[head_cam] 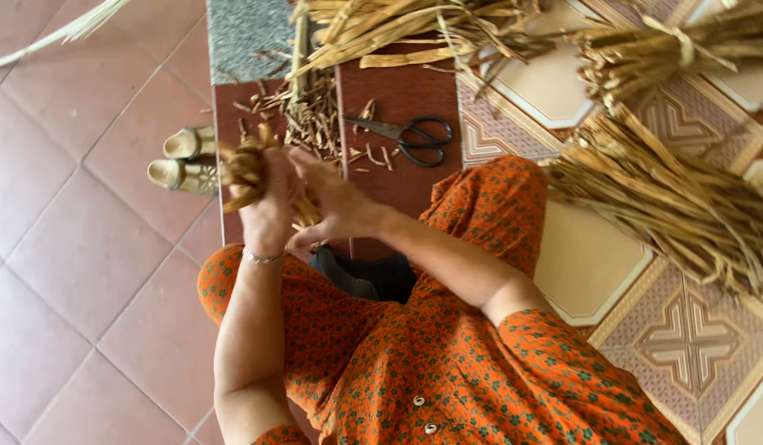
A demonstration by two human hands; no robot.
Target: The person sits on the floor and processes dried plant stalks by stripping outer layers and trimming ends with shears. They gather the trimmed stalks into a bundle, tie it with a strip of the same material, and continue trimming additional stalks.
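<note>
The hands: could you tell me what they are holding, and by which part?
Both the left hand and right hand grip a twisted bunch of dried fibre strips, closed around its lower end; the rest sticks out above the left hand.

one scissors, two sandals, three straw bundles.

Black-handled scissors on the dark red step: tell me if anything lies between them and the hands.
Only small litter: a few short cut dried-stalk pieces lie on the dark red step between the black-handled scissors and the right hand. The left hand grips twisted dried fibre.
</note>
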